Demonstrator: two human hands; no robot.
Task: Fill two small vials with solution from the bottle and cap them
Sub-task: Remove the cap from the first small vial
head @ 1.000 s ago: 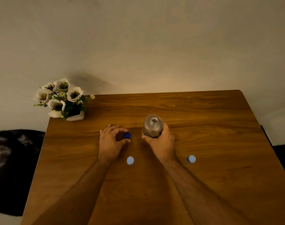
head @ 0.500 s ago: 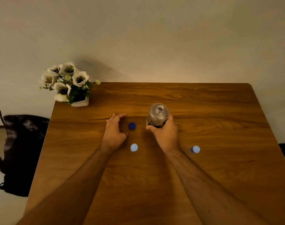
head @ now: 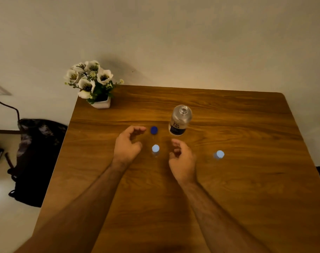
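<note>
A clear bottle (head: pixel 180 120) with a dark label stands upright and uncapped in the middle of the wooden table (head: pixel 246 189). Its dark blue cap (head: pixel 154 130) lies on the wood to its left. One small clear vial with a pale blue cap (head: pixel 155 149) stands between my hands; a second capped vial (head: pixel 219 154) stands further right. My left hand (head: pixel 127 145) hovers just left of the blue cap, fingers curled and apart, holding nothing. My right hand (head: pixel 181 158) is below the bottle, apart from it, fingers loosely curled and empty.
A white pot of white flowers (head: pixel 92 83) stands at the table's far left corner. A dark bag (head: pixel 37 156) lies on the floor to the left of the table. A pale wall rises behind the far edge.
My right hand has let go of the bottle and drawn back toward me; the bottle now stands alone. My left hand has pulled slightly away from the blue cap. The camera view has shifted.
</note>
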